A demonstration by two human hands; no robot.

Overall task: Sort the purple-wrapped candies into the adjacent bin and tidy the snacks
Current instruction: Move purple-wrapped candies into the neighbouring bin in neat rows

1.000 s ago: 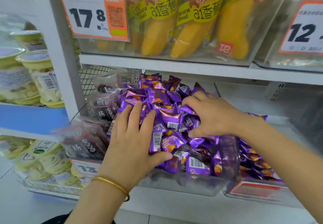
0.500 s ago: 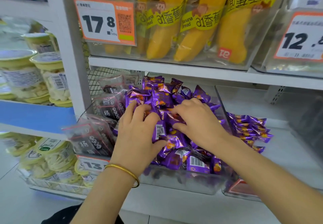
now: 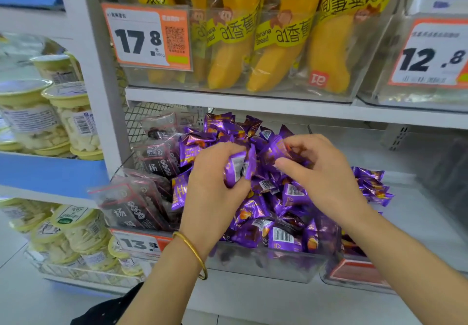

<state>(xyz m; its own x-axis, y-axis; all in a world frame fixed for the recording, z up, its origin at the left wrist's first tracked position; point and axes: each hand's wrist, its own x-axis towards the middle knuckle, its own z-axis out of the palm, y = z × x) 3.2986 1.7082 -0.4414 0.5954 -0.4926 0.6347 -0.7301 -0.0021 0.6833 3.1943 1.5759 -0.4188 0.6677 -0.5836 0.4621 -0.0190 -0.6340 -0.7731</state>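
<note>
- Since half a second ago both hands have lifted off the heap and curled shut, each now gripping candies.
- The clear bin (image 3: 266, 266) at the shelf's front edge is heaped with purple-wrapped candies (image 3: 276, 213); the adjacent bin (image 3: 354, 274) to its right holds a smaller pile (image 3: 372, 185) near its back.
- Dark snack packets (image 3: 136, 203) crowd the full bin's left side.
- The left hand (image 3: 212, 193) is clenched around a candy (image 3: 239, 166), barcode showing.
- The right hand (image 3: 321, 172) pinches another candy (image 3: 278, 147) between thumb and fingertips.
- Risk: slick wrappers on so tall a mound could slide over the front wall when handfuls are pulled away.
</note>
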